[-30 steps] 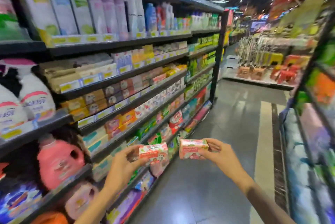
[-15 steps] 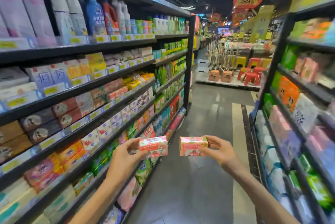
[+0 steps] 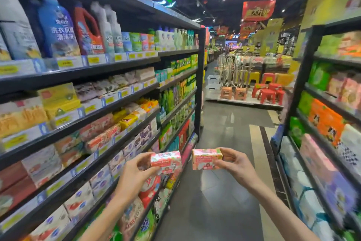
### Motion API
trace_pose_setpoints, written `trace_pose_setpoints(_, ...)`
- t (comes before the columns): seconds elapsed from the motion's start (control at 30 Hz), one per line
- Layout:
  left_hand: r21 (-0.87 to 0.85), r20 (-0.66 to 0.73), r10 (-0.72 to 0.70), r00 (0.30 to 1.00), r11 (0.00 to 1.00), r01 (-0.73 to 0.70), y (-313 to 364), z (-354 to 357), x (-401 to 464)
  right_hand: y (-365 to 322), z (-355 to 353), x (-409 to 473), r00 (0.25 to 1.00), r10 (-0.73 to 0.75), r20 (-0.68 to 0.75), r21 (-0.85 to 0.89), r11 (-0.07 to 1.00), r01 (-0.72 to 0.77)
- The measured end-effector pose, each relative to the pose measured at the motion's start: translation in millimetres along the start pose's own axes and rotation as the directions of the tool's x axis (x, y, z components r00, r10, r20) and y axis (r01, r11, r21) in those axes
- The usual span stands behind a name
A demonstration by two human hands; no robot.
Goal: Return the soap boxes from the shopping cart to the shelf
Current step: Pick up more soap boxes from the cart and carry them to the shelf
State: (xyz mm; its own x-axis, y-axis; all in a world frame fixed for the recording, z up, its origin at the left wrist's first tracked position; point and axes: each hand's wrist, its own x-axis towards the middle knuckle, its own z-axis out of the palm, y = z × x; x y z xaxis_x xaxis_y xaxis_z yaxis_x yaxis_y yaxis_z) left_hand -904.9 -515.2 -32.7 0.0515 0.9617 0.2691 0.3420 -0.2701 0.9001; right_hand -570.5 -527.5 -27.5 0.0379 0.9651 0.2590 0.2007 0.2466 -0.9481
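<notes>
A supermarket aisle runs forward between two tall dark racks, with a grey tiled floor (image 3: 224,192) in the middle and red banners (image 3: 258,10) hanging from the dark ceiling far ahead. The shelf unit on the left (image 3: 101,121) carries many rows: large detergent bottles (image 3: 58,30) stand on the top row, and below them there are rows of small boxed soaps (image 3: 97,133) behind yellow price labels. The rack on the right (image 3: 330,102) holds green, orange and pink packs, which are blurred. At the end of the aisle some red plastic stools (image 3: 270,92) stand on a low platform. Both bare forearms of the person reach forward from the bottom of the view, at about the same height, over the floor and close to the left shelves. The left hand (image 3: 134,176) is raised with the wrist bent up; its thumb and fingers pinch the left end of a pink soap box (image 3: 166,162), which lies almost level with its long side toward the camera. The right hand (image 3: 237,164) holds a second soap box (image 3: 206,158) by its right end, the fingers curled over the top and the thumb below. The two boxes are side by side, near each other but not touching, and neither one touches a shelf. The shopping cart does not appear in the view.
</notes>
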Motion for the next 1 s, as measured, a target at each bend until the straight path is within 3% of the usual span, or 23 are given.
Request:
trace_pose_setpoints(0.2, 0.083, -0.166, -0.030, 0.986, 0.996, 0.044, -31, -4, 82, 42, 29, 130, 0.992, -0.038, 0.116, 0.003, 0.999, 0.038)
trace_pose_setpoints(0.37, 0.085, -0.339, -0.116, 0.933, 0.984, 0.154, -49, -14, 133, 64, 64, 239, 0.941, -0.081, 0.329, -0.009, 0.996, 0.089)
trace_pose_setpoints(0.57, 0.078, -0.572, -0.187, 0.798, 0.957, 0.280, -52, -25, 158, 64, 119, 331, 0.835, -0.134, 0.534, 0.009, 0.988, 0.153)
trace_pose_setpoints(0.8, 0.075, -0.747, -0.223, 0.626, 0.908, 0.413, -66, -64, 150, 61, 202, 379, 0.700, -0.188, 0.689, 0.072, 0.979, 0.192)
trace_pose_setpoints(1.0, 0.022, -0.826, -0.229, 0.516, 0.900, 0.435, -83, -103, 153, 52, 262, 393, 0.670, -0.208, 0.713, 0.066, 0.971, 0.232)
